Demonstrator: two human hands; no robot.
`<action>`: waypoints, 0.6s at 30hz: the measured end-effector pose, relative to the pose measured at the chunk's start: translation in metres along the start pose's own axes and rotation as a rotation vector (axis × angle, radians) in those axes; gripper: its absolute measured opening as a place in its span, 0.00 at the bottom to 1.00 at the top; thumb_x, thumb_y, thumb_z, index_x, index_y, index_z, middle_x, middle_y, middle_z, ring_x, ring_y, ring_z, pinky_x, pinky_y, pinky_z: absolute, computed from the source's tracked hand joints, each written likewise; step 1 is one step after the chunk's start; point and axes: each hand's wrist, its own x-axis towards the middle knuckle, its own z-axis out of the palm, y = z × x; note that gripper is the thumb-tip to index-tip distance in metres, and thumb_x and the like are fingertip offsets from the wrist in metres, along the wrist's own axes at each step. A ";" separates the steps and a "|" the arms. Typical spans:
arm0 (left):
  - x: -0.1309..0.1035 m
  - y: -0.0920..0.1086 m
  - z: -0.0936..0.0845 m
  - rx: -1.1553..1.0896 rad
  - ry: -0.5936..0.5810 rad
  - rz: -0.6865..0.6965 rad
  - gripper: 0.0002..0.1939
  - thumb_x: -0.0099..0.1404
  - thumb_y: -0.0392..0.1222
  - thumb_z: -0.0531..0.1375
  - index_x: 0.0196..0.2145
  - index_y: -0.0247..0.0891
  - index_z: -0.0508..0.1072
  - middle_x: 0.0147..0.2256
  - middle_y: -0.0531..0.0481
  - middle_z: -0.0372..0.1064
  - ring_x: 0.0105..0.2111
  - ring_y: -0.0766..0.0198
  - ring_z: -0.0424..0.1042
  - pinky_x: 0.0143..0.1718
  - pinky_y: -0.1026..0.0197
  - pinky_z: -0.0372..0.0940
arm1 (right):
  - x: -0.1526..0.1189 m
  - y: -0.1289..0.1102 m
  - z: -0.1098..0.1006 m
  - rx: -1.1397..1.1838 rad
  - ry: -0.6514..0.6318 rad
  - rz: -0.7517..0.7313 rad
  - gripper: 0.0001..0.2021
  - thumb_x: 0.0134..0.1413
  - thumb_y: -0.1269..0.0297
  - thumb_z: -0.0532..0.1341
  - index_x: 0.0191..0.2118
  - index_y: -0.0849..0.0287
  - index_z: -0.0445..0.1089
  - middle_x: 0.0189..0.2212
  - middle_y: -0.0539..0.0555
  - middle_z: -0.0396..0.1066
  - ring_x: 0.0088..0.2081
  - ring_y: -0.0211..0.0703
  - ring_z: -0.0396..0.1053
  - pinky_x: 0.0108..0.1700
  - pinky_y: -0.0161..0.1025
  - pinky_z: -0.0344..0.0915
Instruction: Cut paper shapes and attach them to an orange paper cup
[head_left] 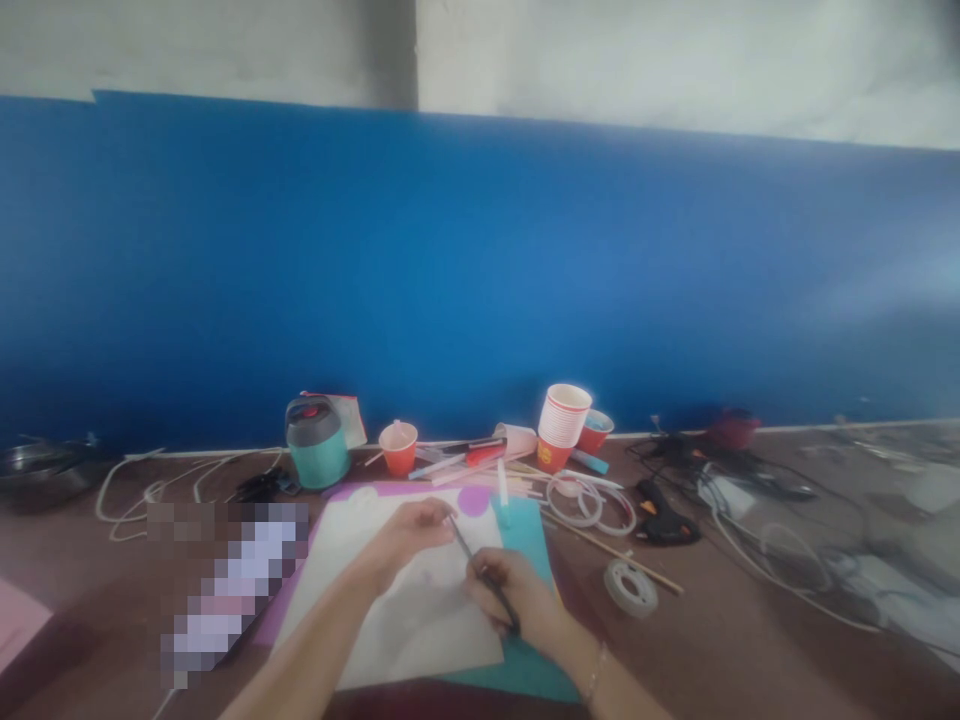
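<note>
My right hand (506, 595) is wrapped round the dark handles of a pair of scissors (463, 543), whose blades point up and to the left. Close to the blade tips, my left hand (412, 535) has its thumb and fingers pinched together. Whatever is between those fingers is too small and blurred to name. Both hands are above a large white sheet of paper (442, 640). Under it lie a teal sheet (536, 545) and a purple sheet (271, 628). A purple paper circle (473, 501) rests near the white sheet's top edge.
Behind the paper stand a teal kettle-like jug (319, 450), a red paper cup (398, 450) and stacked cups (564, 425). To the right are a tape roll (631, 587), a wooden stick (645, 568), a glue gun (664, 517) and tangled cables. A pixelated object (236, 590) lies left.
</note>
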 end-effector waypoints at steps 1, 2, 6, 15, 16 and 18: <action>0.000 0.000 0.000 -0.001 -0.003 -0.001 0.08 0.46 0.42 0.65 0.20 0.37 0.71 0.37 0.48 0.69 0.37 0.58 0.64 0.40 0.58 0.57 | 0.000 0.000 0.000 -0.008 0.001 -0.006 0.19 0.40 0.47 0.64 0.26 0.59 0.64 0.09 0.38 0.51 0.10 0.26 0.48 0.13 0.27 0.46; 0.000 0.000 0.000 -0.004 -0.005 -0.001 0.07 0.46 0.42 0.65 0.20 0.37 0.71 0.36 0.48 0.69 0.37 0.58 0.64 0.40 0.58 0.57 | -0.001 -0.001 0.000 -0.013 -0.002 -0.012 0.19 0.41 0.47 0.64 0.26 0.59 0.64 0.09 0.38 0.51 0.10 0.26 0.48 0.13 0.27 0.46; 0.000 0.001 0.000 -0.029 -0.015 -0.009 0.07 0.45 0.41 0.66 0.19 0.37 0.71 0.36 0.48 0.68 0.36 0.59 0.64 0.40 0.59 0.57 | -0.001 -0.001 0.002 -0.044 0.003 -0.008 0.16 0.43 0.50 0.63 0.26 0.59 0.63 0.10 0.39 0.54 0.10 0.27 0.51 0.12 0.27 0.47; 0.000 -0.001 -0.002 -0.030 -0.041 -0.010 0.05 0.47 0.39 0.65 0.20 0.37 0.72 0.37 0.49 0.68 0.36 0.60 0.64 0.39 0.60 0.56 | -0.001 -0.001 0.003 -0.043 -0.001 -0.006 0.15 0.43 0.52 0.62 0.26 0.59 0.63 0.10 0.39 0.52 0.10 0.26 0.48 0.12 0.26 0.47; 0.000 -0.002 -0.002 -0.027 -0.040 -0.012 0.05 0.47 0.39 0.65 0.21 0.37 0.72 0.37 0.49 0.68 0.36 0.60 0.64 0.39 0.60 0.56 | -0.001 -0.002 0.003 -0.059 0.003 -0.005 0.15 0.44 0.52 0.63 0.26 0.59 0.63 0.10 0.39 0.52 0.10 0.26 0.48 0.12 0.26 0.47; 0.000 -0.002 -0.002 -0.022 -0.039 -0.014 0.04 0.47 0.39 0.65 0.21 0.37 0.73 0.37 0.49 0.68 0.36 0.59 0.64 0.39 0.59 0.56 | -0.002 -0.004 0.002 -0.096 0.013 -0.005 0.14 0.44 0.53 0.63 0.26 0.60 0.63 0.11 0.39 0.53 0.11 0.26 0.49 0.12 0.26 0.48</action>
